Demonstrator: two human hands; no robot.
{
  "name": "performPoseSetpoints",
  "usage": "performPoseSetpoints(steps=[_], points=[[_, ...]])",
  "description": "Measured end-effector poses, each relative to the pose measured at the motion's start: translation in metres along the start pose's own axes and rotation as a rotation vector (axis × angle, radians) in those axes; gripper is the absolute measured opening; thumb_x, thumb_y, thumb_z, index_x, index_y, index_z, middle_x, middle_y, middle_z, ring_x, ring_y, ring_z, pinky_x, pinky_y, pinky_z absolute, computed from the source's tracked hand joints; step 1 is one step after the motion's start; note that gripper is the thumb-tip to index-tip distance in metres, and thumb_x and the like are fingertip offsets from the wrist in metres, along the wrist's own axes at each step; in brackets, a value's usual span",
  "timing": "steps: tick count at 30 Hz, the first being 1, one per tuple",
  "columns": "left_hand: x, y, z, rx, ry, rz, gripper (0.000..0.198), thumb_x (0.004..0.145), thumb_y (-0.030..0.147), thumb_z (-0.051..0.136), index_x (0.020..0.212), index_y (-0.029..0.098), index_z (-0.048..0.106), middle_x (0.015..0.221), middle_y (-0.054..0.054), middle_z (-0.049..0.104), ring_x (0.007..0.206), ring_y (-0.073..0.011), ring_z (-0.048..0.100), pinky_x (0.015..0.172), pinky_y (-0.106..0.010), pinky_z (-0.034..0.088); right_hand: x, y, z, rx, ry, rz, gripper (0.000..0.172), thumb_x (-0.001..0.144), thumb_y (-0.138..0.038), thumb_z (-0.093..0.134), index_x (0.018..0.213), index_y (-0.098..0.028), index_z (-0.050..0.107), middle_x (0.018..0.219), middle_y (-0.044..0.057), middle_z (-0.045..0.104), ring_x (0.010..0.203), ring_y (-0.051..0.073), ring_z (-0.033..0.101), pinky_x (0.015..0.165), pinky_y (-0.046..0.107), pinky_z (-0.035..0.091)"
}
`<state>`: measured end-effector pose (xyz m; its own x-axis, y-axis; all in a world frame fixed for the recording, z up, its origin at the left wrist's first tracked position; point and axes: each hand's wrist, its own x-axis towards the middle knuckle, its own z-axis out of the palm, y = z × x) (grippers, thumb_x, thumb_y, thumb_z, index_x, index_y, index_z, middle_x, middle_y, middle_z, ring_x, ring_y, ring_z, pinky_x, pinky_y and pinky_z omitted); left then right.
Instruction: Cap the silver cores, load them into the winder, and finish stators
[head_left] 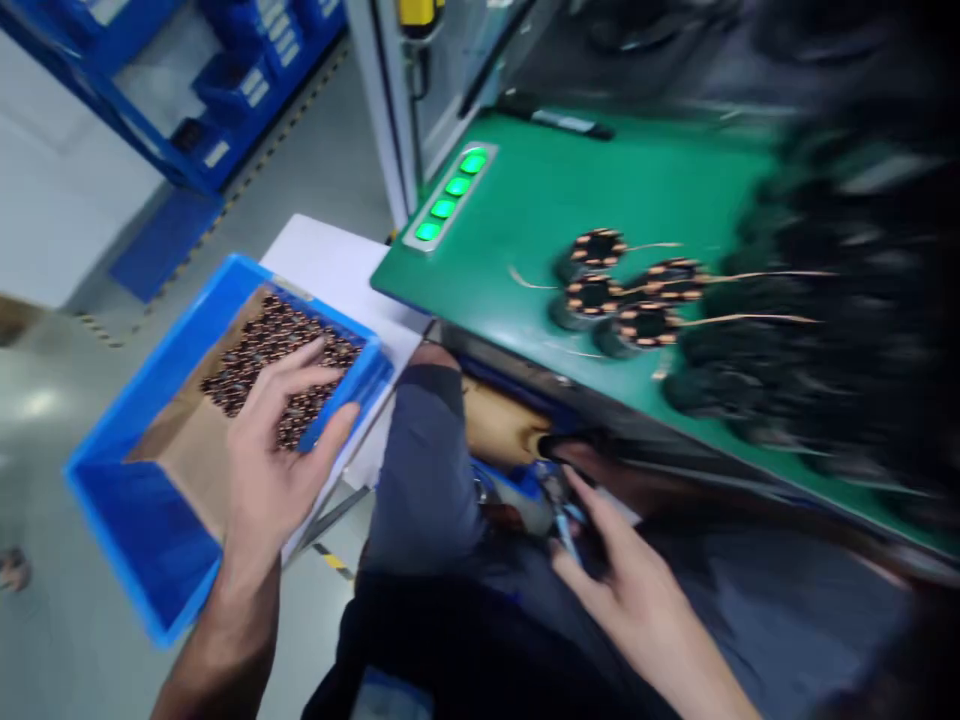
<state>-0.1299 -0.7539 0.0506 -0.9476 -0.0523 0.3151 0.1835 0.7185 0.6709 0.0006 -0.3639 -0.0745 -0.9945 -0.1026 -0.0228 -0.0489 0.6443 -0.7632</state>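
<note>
My left hand (281,440) is over the blue bin (135,560), its fingers apart and nothing visible in them. Below its fingers lies a heap of small copper-and-dark parts (262,340) on brown cardboard (199,450) inside the bin. Lower right of centre, my right hand (622,570) is closed around a hand tool (562,520) with light blue on its handles; it looks like pliers, though blur hides its detail. Several round coils with copper windings (645,322) and loose wire ends rest on the green table (555,190), beyond my right hand.
Four lit green buttons sit in a metal strip (450,197) at the table's left corner. A black marker (562,122) lies near the back edge. Many dark round parts (840,330) crowd the right side. Blue shelving with bins (232,80) stands at the upper left.
</note>
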Motion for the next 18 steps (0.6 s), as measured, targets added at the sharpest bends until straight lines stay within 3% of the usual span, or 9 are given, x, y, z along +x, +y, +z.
performPoseSetpoints(steps=[4,7,9,11,14,16,18], points=[[0.062,0.060,0.092,-0.070,-0.098,0.451,0.031,0.111,0.039,0.089,0.141,0.030,0.084,0.174,-0.012,0.071,0.160,-0.0362,0.069,0.137,-0.060,0.056,0.007,-0.030,-0.012,-0.045,-0.082,0.114,0.072,0.120,-0.038,0.066,0.189,-0.028,0.049,0.179,0.018,0.069,0.160,0.032,0.076,0.127,0.051,0.069],[0.096,0.070,0.144,0.042,-0.183,0.576,0.028,0.113,0.034,0.084,0.139,0.026,0.085,0.174,-0.017,0.067,0.163,-0.0423,0.062,0.137,-0.068,0.053,-0.006,-0.034,-0.021,-0.052,-0.062,0.182,0.069,0.119,-0.038,0.066,0.186,-0.027,0.053,0.172,0.017,0.074,0.158,0.033,0.077,0.126,0.053,0.070],[0.111,0.066,0.162,0.122,-0.197,0.601,0.022,0.111,0.030,0.084,0.132,0.023,0.087,0.168,-0.019,0.070,0.156,-0.0447,0.062,0.134,-0.071,0.054,-0.017,-0.032,-0.025,-0.056,0.000,0.208,0.066,0.116,-0.036,0.067,0.181,-0.024,0.059,0.159,0.017,0.081,0.144,0.032,0.084,0.117,0.050,0.074],[0.119,0.062,0.166,0.130,-0.173,0.628,0.016,0.108,0.032,0.090,0.121,0.024,0.088,0.162,-0.018,0.073,0.151,-0.0458,0.063,0.131,-0.074,0.055,-0.024,-0.029,-0.026,-0.038,0.077,0.212,0.059,0.112,-0.029,0.070,0.170,-0.020,0.067,0.139,0.014,0.086,0.121,0.029,0.090,0.102,0.042,0.077],[0.112,0.071,0.149,-0.011,-0.103,0.618,0.010,0.106,0.034,0.093,0.109,0.027,0.086,0.157,-0.012,0.078,0.148,-0.0414,0.068,0.131,-0.068,0.057,-0.028,-0.030,-0.027,0.004,0.168,0.196,0.042,0.106,-0.021,0.072,0.147,-0.017,0.079,0.107,0.006,0.083,0.088,0.022,0.085,0.080,0.032,0.073],[0.095,0.086,0.131,-0.178,-0.122,0.548,0.008,0.107,0.029,0.090,0.107,0.027,0.083,0.146,-0.010,0.083,0.139,-0.0330,0.078,0.124,-0.055,0.064,-0.027,-0.035,-0.028,0.034,0.198,0.196,0.035,0.108,-0.021,0.070,0.141,-0.018,0.082,0.101,0.004,0.078,0.082,0.020,0.080,0.076,0.031,0.069],[0.071,0.103,0.115,-0.315,-0.200,0.486,0.012,0.102,0.024,0.092,0.104,0.026,0.080,0.132,-0.006,0.086,0.124,-0.0259,0.084,0.111,-0.043,0.069,-0.025,-0.045,-0.031,0.075,0.204,0.192,0.039,0.111,-0.020,0.065,0.146,-0.020,0.081,0.104,0.004,0.077,0.086,0.020,0.079,0.078,0.031,0.068]])
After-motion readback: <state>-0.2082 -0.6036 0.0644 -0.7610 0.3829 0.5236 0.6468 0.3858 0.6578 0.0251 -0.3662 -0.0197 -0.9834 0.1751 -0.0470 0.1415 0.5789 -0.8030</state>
